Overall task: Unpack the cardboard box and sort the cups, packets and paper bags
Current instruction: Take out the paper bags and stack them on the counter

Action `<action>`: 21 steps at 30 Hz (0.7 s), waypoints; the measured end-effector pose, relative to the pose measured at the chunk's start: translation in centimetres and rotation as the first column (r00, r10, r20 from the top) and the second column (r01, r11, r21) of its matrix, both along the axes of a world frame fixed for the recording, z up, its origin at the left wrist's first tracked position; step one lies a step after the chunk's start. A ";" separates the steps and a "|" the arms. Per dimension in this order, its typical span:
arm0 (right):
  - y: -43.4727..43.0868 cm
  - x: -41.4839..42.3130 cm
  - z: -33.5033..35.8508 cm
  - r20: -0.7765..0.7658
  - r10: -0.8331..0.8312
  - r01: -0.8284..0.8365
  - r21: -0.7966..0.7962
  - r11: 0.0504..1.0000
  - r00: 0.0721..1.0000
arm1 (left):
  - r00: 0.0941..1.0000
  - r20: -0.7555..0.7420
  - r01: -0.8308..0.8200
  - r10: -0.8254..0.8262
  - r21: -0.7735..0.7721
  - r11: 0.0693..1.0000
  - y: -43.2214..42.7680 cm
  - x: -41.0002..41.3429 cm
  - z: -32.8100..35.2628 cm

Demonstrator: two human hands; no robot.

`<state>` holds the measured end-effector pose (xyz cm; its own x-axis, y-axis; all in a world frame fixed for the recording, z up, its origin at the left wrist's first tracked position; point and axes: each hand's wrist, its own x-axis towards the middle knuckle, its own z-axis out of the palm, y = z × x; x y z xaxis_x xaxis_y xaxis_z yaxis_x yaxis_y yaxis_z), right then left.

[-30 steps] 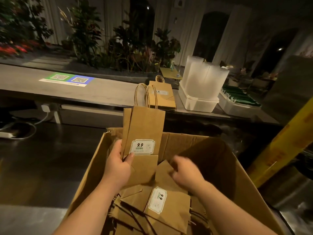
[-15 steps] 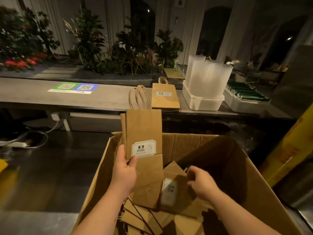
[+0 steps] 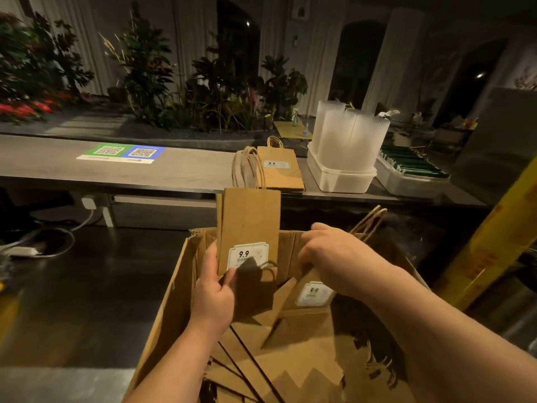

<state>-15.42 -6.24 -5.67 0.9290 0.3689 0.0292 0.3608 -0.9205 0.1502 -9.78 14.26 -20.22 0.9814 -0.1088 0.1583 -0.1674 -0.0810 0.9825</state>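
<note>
- Head view: a cardboard box (image 3: 180, 289) stands open at the bottom of the picture, in front of a long bench (image 3: 180, 173).
- The left hand (image 3: 213, 298) is closed round an upright bag (image 3: 250, 219) of brown paper; the thumb is laid on the front, just below the white "9.9" label (image 3: 247, 255), and the other fingers are hidden behind the bag.
- This bag is held near the box's left wall, with its top and cord handles raised above the far rim.
- The right hand (image 3: 328, 251) is clenched on the top of a tilted bag (image 3: 302, 312). That bag leans to the right inside the box, and its handles (image 3: 369, 225) stick out beyond the knuckles, over the far rim.
- More flat bags (image 3: 305, 370) are piled on the floor of the box, beneath both forearms.
- On the bench, near its front edge, a small pile of bags (image 3: 280, 173) lies flat with the handles pointing away.
- Just to the right of that pile, stacks of clear cups (image 3: 348, 138) are stood in a white tub (image 3: 340, 181).
- Further towards the right end, green packets (image 3: 412, 165) are lined up in a second tub (image 3: 406, 184).
- A sheet of QR codes (image 3: 122, 154) is laid on the left half of the bench.
- Leafy plants (image 3: 220, 94) are seen behind the bench, and a yellow post (image 3: 494, 242) at the right edge of the picture.
</note>
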 end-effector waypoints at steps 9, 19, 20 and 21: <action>4.9 5.5 -2.5 0.118 0.108 -0.126 0.164 0.978 0.987 | 0.982 -0.113 0.149 -0.153 -0.042 0.988 -0.6 -0.5 0.3; 4.1 5.8 -4.0 0.548 0.158 -0.276 0.140 0.951 0.821 | 0.984 -0.176 0.050 -0.036 0.074 0.996 -0.6 0.2 0.5; 3.3 5.1 -4.9 0.641 0.113 -0.311 0.205 0.928 0.759 | 0.990 -0.139 0.005 -0.004 0.009 1.000 -0.4 0.0 0.4; 2.5 4.2 -6.1 0.688 0.052 -0.336 0.285 0.898 0.724 | 0.994 -0.103 -0.040 0.036 -0.043 0.998 -0.1 -0.2 0.4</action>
<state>-11.19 -3.74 -11.79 0.5314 0.3670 0.7635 0.4799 -0.8732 0.0857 -10.00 14.13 -19.84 0.9959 -0.0663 0.0609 -0.0637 -0.0408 0.9971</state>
